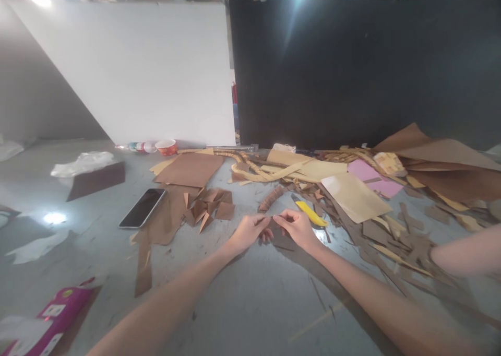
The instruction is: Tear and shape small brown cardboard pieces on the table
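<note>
My left hand (pixel 251 229) and my right hand (pixel 296 227) are close together above the grey table, thumbs and fingertips pinched towards each other. Whatever small piece may be between the fingertips is too small and blurred to name. Just beyond my hands lies a curved brown segmented strip (pixel 271 198). Beside my right hand rests a yellow utility knife (pixel 312 214). To the left of my left hand is a loose heap of small folded brown paper pieces (pixel 211 205), partly over a larger brown sheet (pixel 164 232).
A phone (pixel 142 208) lies at left, a magenta case (pixel 58 314) at near left. Brown strips (pixel 352 225) and a tan sheet (pixel 356 197) spread on the right, near another person's arm (pixel 469 251). A red bowl (pixel 166 147) stands by the white panel (pixel 156 74).
</note>
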Tool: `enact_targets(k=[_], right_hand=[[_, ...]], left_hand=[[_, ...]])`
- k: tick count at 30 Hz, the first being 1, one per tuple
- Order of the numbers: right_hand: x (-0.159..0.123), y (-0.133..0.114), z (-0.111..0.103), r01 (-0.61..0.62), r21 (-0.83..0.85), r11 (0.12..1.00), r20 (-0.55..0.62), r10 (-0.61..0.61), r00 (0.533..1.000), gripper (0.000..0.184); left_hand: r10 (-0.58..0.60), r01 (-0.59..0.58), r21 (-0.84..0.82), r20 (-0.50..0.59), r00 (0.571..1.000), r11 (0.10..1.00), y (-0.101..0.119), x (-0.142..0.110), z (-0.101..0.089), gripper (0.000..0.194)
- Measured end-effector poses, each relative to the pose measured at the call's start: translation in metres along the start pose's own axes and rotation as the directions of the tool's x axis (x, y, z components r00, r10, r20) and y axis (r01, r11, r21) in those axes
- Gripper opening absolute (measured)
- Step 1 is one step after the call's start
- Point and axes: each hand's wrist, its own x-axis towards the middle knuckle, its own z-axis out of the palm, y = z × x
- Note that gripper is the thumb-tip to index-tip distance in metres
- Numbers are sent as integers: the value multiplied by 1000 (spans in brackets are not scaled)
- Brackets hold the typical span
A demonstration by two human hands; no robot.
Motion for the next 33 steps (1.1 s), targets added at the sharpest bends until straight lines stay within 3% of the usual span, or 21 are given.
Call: enact_targets(k=[24, 33], right_hand=[[1, 0, 0, -15, 27, 1000, 20, 14, 1000, 45], [1, 0, -1, -12, -4, 1000, -21, 12, 1000, 50]], left_hand=[[47, -46, 18, -29, 998, 999, 6, -3, -2, 45], [-3, 3, -24, -12, 1000, 1000, 10, -3, -1, 50]])
